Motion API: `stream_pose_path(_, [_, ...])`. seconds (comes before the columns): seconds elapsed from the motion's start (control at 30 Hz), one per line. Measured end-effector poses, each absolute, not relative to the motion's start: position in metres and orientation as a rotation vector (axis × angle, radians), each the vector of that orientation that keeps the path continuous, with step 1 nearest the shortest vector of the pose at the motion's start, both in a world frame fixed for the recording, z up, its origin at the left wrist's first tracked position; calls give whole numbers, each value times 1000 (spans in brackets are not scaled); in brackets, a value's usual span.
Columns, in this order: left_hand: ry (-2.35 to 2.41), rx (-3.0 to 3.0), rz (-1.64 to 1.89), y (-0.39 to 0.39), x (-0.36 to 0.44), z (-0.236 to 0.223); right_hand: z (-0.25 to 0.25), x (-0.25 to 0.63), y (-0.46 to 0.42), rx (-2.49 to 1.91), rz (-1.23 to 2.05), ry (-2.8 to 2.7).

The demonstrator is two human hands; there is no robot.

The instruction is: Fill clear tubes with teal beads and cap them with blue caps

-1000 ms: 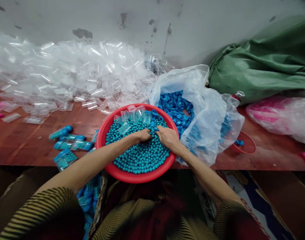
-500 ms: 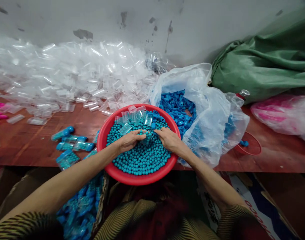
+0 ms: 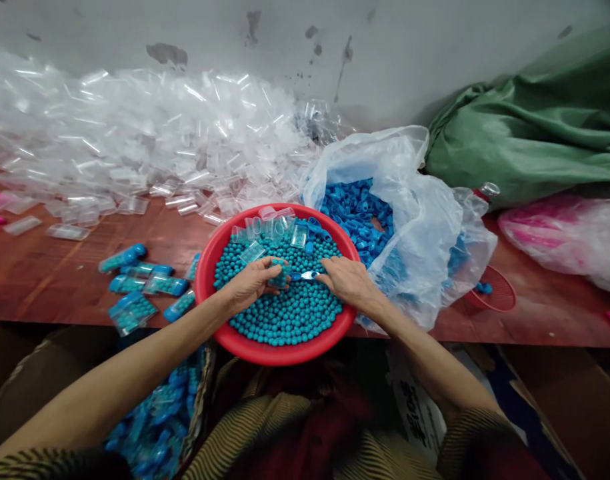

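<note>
Over a red basin (image 3: 281, 358) of teal beads (image 3: 295, 323), my left hand (image 3: 252, 283) is closed around a clear plastic tube (image 3: 279, 275) with teal beads inside. My right hand (image 3: 347, 280) pinches a small shiny blue piece (image 3: 305, 275) that points toward the tube. Its far end is beside the left fingers; whether it touches the tube I cannot tell. Several clear tubes (image 3: 279, 230) rest on the beads at the basin's far side, with a few blue caps (image 3: 319, 228) beside them.
A heap of clear tubes (image 3: 149, 133) covers the back left. Filled tubes with blue ends (image 3: 147, 283) lie left of the basin, and more fill a box (image 3: 155, 420) below. Right are a plastic bag (image 3: 419, 227) of blue caps, a red basket (image 3: 499, 290) and green cloth (image 3: 529, 147).
My left hand has drawn slightly left and down with the tube, now more upright. A shiny blue piece now shows between the hands, in my right fingers. The view has shifted slightly.
</note>
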State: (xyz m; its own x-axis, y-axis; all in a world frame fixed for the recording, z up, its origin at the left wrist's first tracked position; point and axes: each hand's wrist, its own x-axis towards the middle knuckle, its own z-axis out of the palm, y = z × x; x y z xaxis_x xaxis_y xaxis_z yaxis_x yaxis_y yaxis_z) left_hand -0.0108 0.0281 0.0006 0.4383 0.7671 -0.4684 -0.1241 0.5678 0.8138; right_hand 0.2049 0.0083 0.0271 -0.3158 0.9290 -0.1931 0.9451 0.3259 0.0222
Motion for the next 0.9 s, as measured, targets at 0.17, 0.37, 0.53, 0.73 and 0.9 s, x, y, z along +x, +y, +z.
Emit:
stream_pose_path(0.17, [975, 819, 630, 16, -14, 2, 29, 194, 7, 1719, -192, 2421])
stream_pose_path(0.37, [1045, 874, 626, 8, -11, 1, 12, 182, 22, 1630, -272, 2371])
stream_pose_path(0.53, [1076, 877, 665, 7, -17, 0, 6, 170, 37, 1650, -306, 2412])
stream_pose_path(0.73, [955, 790, 697, 5, -28, 4, 4, 155, 40, 1567, -370, 2478])
stream_pose_path(0.9, [1006, 811, 753, 3, -35, 3, 10, 175, 35, 1619, -642, 2654])
